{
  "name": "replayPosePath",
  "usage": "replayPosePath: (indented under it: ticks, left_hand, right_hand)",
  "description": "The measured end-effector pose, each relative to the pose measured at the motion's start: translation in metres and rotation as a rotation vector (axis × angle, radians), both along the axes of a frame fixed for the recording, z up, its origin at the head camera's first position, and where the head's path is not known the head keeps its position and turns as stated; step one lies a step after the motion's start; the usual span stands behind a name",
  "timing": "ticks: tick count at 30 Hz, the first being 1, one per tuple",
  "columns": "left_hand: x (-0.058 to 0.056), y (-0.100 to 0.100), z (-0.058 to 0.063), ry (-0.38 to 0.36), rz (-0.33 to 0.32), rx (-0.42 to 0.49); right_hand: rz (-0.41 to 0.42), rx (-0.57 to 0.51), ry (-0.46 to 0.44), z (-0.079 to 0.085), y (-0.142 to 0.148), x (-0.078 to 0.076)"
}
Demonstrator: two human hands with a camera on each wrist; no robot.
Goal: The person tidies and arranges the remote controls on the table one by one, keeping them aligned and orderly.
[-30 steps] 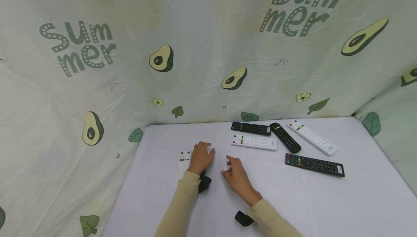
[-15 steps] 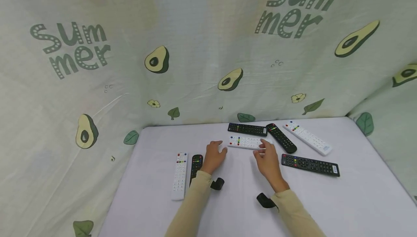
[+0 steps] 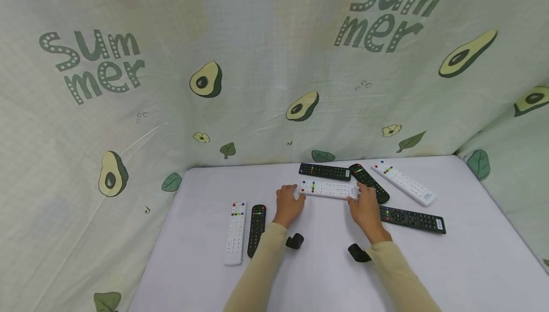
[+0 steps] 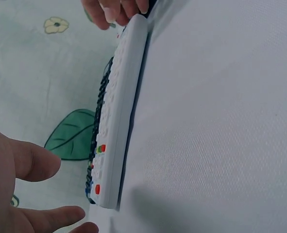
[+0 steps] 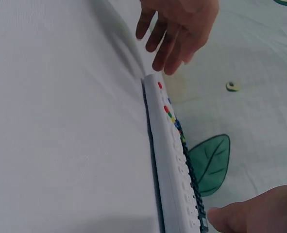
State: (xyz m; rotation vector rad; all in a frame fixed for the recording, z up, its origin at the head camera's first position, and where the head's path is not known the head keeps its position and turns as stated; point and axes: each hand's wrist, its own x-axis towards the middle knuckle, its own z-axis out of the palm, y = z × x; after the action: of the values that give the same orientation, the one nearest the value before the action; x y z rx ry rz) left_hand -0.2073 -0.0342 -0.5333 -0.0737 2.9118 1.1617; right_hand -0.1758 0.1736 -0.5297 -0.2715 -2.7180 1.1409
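Note:
A white remote control (image 3: 328,189) with coloured buttons lies crosswise on the table between my two hands. At its left end is my left hand (image 3: 289,205), thumb and fingers spread; the left wrist view shows a gap between these fingers (image 4: 41,165) and the remote. My right hand (image 3: 366,211) is at the other end, its fingers loosely bent around the corner. Whether the right thumb (image 5: 240,216) touches the remote is unclear in the right wrist view. Just behind lies a black remote (image 3: 325,171).
Left of my arm a white remote (image 3: 235,233) and a black remote (image 3: 257,228) lie side by side. On the right are a slanted black remote (image 3: 368,181), a white remote (image 3: 403,182) and a black remote (image 3: 412,219). A printed cloth (image 3: 257,64) hangs behind the table (image 3: 326,274).
Both hands have moved right and forward to the ends of the middle white remote. The two remotes on the left, earlier partly covered by my left arm, show more fully.

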Motion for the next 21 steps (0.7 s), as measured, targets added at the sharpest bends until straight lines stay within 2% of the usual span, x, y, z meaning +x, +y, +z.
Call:
replayPosePath:
  ticks: [4, 9, 15, 21]
  left_hand:
    - [-0.001, 0.005, -0.001, -0.008, 0.021, -0.039]
    - [-0.004, 0.010, -0.007, -0.051, 0.021, -0.060]
    - [-0.008, 0.013, -0.013, -0.064, 0.026, -0.023]
    - [-0.009, 0.012, -0.012, -0.072, 0.066, 0.061]
  right_hand:
    - [0.023, 0.032, -0.091, 0.001, 0.003, -0.005]
    - [0.050, 0.040, -0.153, 0.001, 0.005, -0.012]
    - [0.048, 0.006, -0.203, -0.002, 0.007, -0.016]
    - [0.074, -0.009, -0.223, -0.006, 0.009, -0.017]
